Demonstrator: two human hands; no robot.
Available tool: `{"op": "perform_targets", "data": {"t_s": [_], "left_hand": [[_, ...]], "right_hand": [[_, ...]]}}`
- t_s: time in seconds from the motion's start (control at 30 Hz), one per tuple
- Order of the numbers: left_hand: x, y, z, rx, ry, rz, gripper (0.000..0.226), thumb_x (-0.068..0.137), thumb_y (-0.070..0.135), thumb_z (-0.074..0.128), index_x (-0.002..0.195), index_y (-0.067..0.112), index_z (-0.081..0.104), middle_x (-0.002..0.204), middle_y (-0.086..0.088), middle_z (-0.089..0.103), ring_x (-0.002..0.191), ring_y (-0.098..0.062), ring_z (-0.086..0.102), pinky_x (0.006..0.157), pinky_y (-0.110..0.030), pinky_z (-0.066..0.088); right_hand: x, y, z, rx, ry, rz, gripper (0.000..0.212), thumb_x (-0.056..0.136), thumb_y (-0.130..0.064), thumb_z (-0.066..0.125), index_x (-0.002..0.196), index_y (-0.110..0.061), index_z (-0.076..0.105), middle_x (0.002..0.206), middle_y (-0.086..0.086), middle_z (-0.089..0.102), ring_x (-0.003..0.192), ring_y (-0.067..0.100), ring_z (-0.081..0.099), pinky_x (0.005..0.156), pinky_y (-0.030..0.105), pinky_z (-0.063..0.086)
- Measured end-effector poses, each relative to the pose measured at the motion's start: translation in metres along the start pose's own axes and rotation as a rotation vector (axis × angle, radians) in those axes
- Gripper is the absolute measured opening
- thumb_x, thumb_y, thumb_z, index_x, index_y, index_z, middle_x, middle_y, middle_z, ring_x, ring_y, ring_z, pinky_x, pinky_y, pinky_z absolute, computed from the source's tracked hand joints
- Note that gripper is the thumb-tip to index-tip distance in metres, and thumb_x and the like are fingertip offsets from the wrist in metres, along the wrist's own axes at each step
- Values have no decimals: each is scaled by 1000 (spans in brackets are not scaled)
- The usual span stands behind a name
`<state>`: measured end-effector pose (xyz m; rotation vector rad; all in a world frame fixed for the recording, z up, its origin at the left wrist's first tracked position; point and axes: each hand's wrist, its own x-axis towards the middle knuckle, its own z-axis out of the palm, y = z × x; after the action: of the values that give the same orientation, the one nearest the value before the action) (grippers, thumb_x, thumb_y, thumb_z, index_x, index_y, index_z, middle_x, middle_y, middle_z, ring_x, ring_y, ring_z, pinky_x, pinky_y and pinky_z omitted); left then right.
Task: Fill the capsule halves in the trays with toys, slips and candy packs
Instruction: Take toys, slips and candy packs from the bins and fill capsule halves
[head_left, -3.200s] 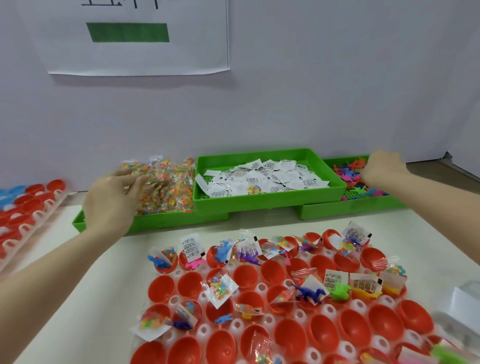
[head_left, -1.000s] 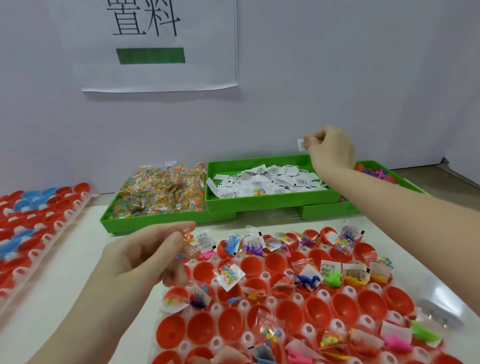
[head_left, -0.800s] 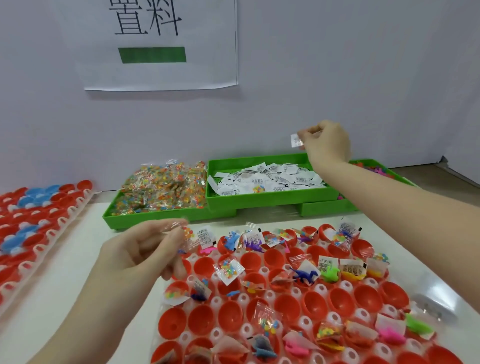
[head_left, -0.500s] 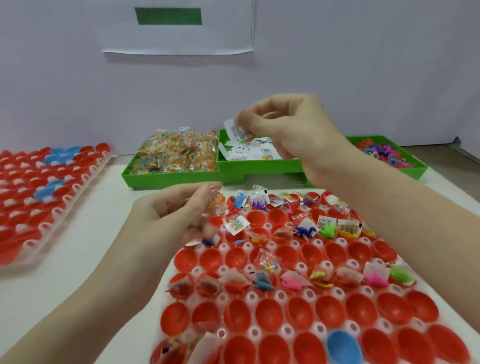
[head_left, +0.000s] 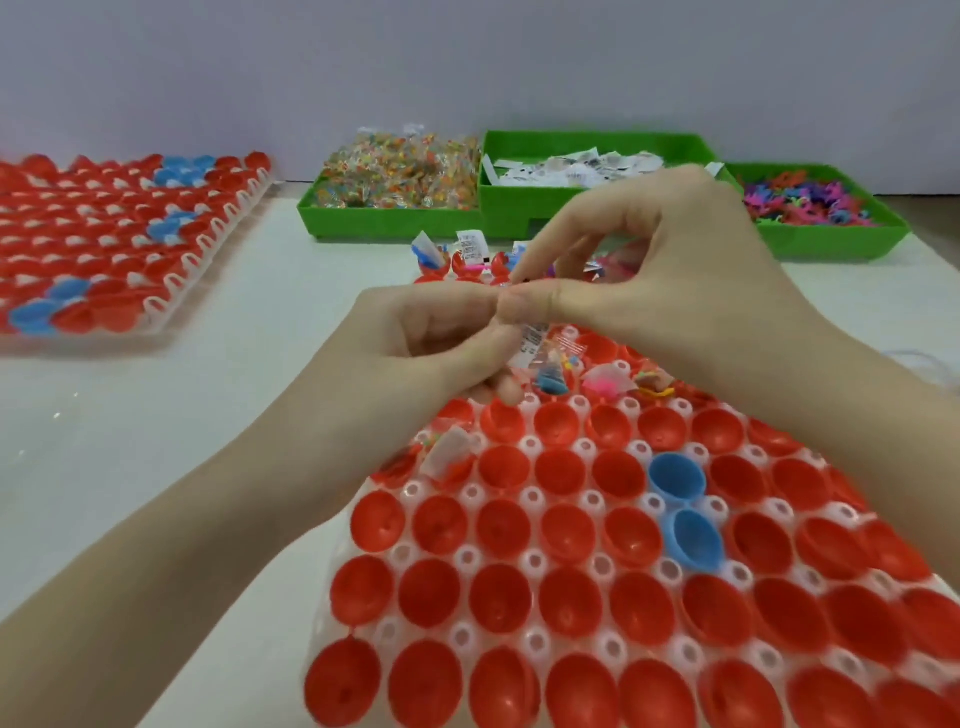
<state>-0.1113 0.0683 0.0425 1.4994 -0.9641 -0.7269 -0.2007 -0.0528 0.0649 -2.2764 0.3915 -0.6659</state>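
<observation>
Both hands now brought together from the supply bins, left hand (head_left: 431, 338) and right hand (head_left: 654, 275) pinching slip (head_left: 531, 340) and candy pack (head_left: 553, 358) just above the capsule tray (head_left: 530, 561), ready for dropping.

Both hands meet over the near clear plastic tray of red capsule halves (head_left: 530, 448), and they cover most of its middle rows. The left hand (head_left: 415, 338) and right hand (head_left: 660, 280) touch at the fingertips; a small white printed slip (head_left: 531, 340) peeks out below them, its print too blurred to read. What else the fingers pinch, can't tell. That tray runs off the bottom and right edges. The far-left tray of red and blue capsule halves (head_left: 104, 244) is cut by the left edge and smeared. The white slips in the middle green bin (head_left: 571, 169) are partly hidden behind the right hand.
</observation>
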Motion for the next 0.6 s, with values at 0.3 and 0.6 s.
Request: {"op": "perform_targets", "data": {"t_s": [0.3,0.6], "left_hand": [[-11,-8,0,62,59,-43,16,85,8,58,87,19,70,62,0,66,52,-2,58,56,-11,48],[-13,-4,6,46,57,-16,19,82,7,62,97,19,63,52,5,63,47,-1,58,50,-7,42]], "right_hand": [[-18,6,0,707,-203,308,42,83,15,34,104,-15,55,60,1,63,46,7,41,41,15,37],[-34,1,0,551,-42,62,63,60,-11,65,116,-26,41,78,-3,70,76,9,70,70,18,54]]}}
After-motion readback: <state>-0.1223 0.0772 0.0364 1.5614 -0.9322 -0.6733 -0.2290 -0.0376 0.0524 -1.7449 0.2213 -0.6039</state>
